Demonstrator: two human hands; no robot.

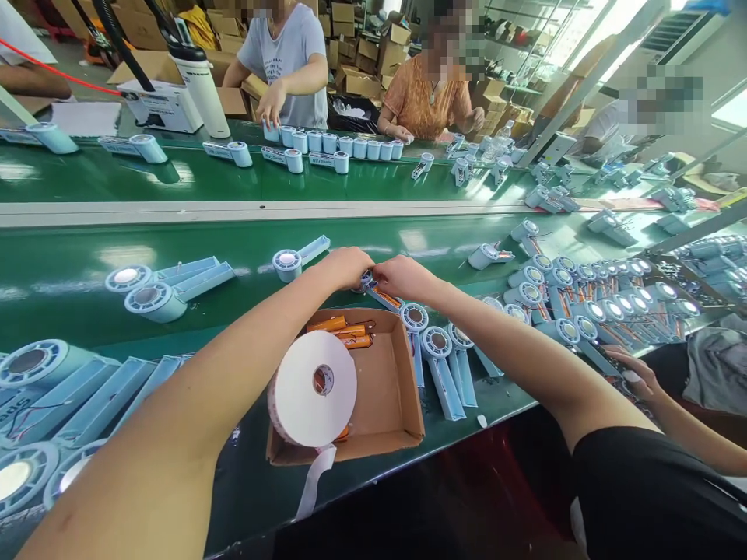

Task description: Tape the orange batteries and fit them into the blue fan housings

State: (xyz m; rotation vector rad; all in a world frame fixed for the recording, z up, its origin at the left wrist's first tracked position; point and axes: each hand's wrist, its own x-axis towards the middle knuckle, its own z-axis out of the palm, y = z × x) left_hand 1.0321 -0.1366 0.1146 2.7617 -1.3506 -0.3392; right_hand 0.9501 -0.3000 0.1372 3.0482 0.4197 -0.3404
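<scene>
Beyond the cardboard box, my left hand and my right hand meet with bent, closed fingers. Between them is a light-blue handheld fan body, partly covered by the fingers, with an orange battery in its open handle. My fingertips hide the exact spot they grip. In the box lie several orange batteries with dark wires. A large roll of white tape rests on the box's left side, its loose end hanging over the front edge.
Fan bodies lie right of the box, at lower left and on the green conveyor. A pale rail divides two belts. Co-workers sit across; a neighbour's hand works at the right among many fans.
</scene>
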